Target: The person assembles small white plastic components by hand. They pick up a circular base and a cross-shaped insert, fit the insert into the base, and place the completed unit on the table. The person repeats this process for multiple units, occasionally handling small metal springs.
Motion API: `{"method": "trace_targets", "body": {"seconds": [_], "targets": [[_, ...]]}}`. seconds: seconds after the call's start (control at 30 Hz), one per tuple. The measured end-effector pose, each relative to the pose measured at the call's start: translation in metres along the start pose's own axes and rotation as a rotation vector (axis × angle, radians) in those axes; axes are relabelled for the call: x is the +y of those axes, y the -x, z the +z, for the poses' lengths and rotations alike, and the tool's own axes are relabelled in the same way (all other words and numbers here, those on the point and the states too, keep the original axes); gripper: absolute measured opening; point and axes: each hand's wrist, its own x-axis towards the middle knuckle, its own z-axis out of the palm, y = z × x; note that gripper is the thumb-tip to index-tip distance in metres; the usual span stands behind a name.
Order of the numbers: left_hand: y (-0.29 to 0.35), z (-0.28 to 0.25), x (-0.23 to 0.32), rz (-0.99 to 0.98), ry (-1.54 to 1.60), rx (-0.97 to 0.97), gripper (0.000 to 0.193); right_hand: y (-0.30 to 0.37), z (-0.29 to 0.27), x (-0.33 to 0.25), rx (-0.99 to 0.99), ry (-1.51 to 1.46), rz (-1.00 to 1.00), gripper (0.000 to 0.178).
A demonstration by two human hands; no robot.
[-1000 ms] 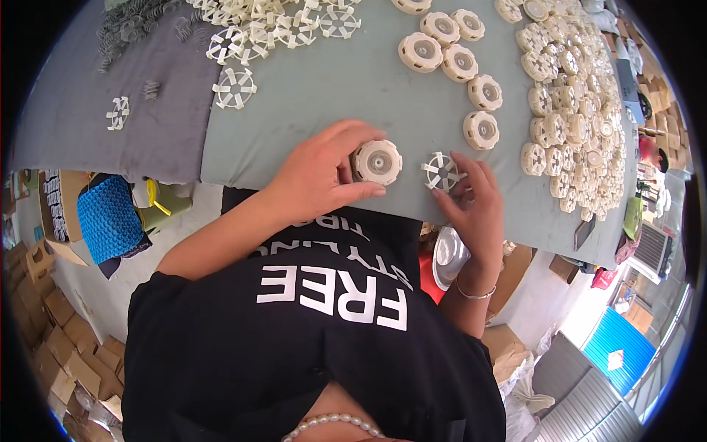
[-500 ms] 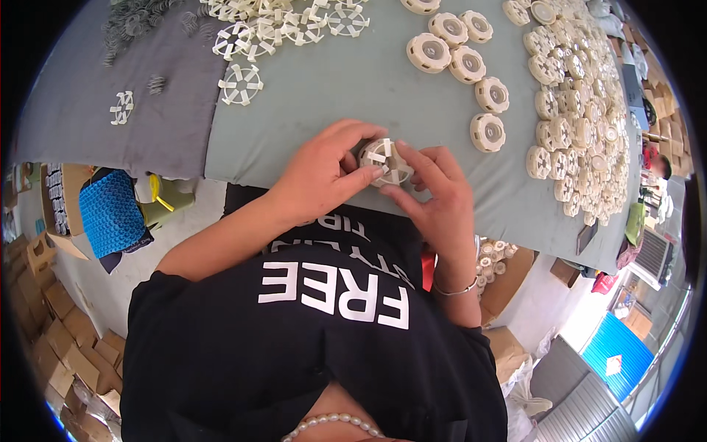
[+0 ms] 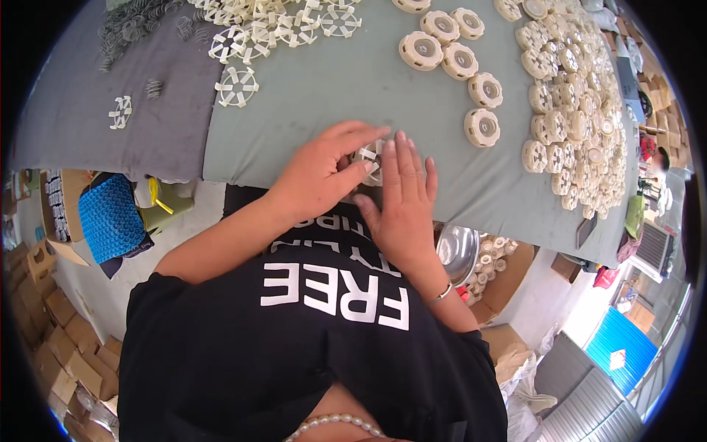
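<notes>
Near the front edge of the green-grey cloth, a round cream plastic part (image 3: 370, 155) with a spoked face is in my left hand (image 3: 318, 171). The thumb and fingers of that hand grip its left side. My right hand (image 3: 401, 199) lies with its fingers stretched out and close together against the part's right side, covering much of it. Beyond my hands, a loose white spoked ring (image 3: 236, 87) lies on the cloth. To the right, several cream round housings (image 3: 482, 127) with clear centres form a loose line.
A pile of white spoked rings (image 3: 283, 26) lies at the far side, beside dark coil springs (image 3: 132, 33). Many cream housings (image 3: 582, 110) crowd the table's right side. Below the edge are a metal bowl (image 3: 457, 254) and a carton (image 3: 508, 283) of round parts.
My right hand has straightened its fingers from a grip into a flat hand across the part. My left hand keeps its hold. The metal bowl has come into sight.
</notes>
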Motion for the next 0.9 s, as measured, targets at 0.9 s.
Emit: {"method": "trace_targets", "body": {"seconds": [0.9], "targets": [[0.011, -0.011, 0.001, -0.078, 0.05, -0.077, 0.062, -0.014, -0.005, 0.016, 0.068, -0.4, -0.054, 0.087]]}}
